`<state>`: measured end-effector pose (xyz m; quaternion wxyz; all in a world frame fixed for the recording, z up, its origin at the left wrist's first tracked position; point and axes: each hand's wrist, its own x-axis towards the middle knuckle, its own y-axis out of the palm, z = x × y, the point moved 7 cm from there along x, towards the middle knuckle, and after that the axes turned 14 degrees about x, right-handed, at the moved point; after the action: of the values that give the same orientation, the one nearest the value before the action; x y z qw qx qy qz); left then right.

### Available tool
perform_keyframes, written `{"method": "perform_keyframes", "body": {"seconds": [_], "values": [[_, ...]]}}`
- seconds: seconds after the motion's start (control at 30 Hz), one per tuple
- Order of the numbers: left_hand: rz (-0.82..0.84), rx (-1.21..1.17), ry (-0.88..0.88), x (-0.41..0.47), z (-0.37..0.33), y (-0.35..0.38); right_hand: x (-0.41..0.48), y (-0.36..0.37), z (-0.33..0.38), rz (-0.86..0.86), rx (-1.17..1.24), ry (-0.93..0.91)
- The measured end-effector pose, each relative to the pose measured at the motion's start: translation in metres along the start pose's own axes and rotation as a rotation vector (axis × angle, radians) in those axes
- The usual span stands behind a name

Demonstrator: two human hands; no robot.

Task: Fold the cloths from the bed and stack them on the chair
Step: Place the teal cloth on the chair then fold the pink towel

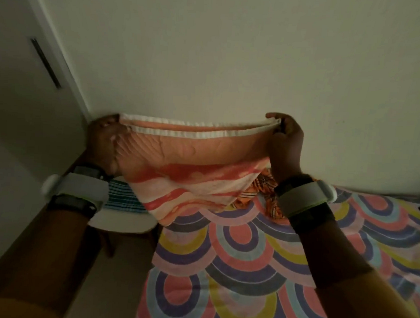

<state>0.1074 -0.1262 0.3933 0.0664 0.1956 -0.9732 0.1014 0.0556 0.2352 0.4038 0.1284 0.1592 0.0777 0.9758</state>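
While it hangs in the air above the bed's [247, 270] left edge, the peach cloth [189, 167] is stretched by its white hem: the left hand [105, 143] grips one top corner, the right hand [286, 148] pinches the other. An orange cloth [270, 193] lies crumpled on the bed. Just left of the bed stands the chair [123, 223], bearing a striped folded cloth [123, 195]
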Motion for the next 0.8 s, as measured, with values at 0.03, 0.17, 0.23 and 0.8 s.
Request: {"method": "perform_keyframes", "body": {"seconds": [0.03, 0.17, 0.23, 0.8], "values": [[-0.019, -0.041, 0.015, 0.005, -0.008, -0.002, 0.002, 0.0, 0.009, 0.005, 0.019, -0.021], [-0.043, -0.014, 0.082, 0.027, -0.026, -0.009, 0.031, 0.011, 0.01, 0.021, 0.001, 0.008], [-0.081, 0.079, 0.015, 0.047, -0.008, -0.008, 0.051, 0.026, -0.012, 0.042, -0.058, 0.073], [-0.111, 0.416, -0.006, 0.067, 0.03, -0.008, 0.086, 0.058, -0.071, 0.064, -0.053, 0.262]]}}
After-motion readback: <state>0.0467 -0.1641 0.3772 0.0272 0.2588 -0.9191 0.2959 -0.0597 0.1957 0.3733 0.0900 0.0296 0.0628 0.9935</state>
